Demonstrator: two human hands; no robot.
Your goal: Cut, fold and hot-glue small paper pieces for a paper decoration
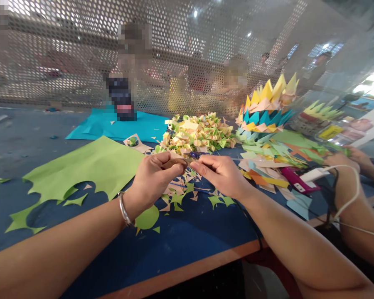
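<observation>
My left hand (157, 178), with a silver bracelet at its wrist, is closed in a pinch. Facing it, fingertips almost meeting, my right hand (220, 174) is pinched shut too. Whatever is between them is small, tan and mostly hidden by the fingers. Just behind the fingertips lies a dark blue object (195, 155) whose kind is unclear. Beyond it rises a heap of small folded green and peach paper pieces (202, 131). Under the hands are green and peach paper scraps (177, 199), and a green paper disc (148, 218) lies by my left wrist.
A green sheet with round cut-outs (90, 166) and a blue sheet (93, 126) lie left. At right stand a layered paper construction (264, 112), paper strips (264, 162), a magenta device (296, 180) with a white cable, and another person's hands (343, 166). A perforated metal screen (81, 54) closes the back.
</observation>
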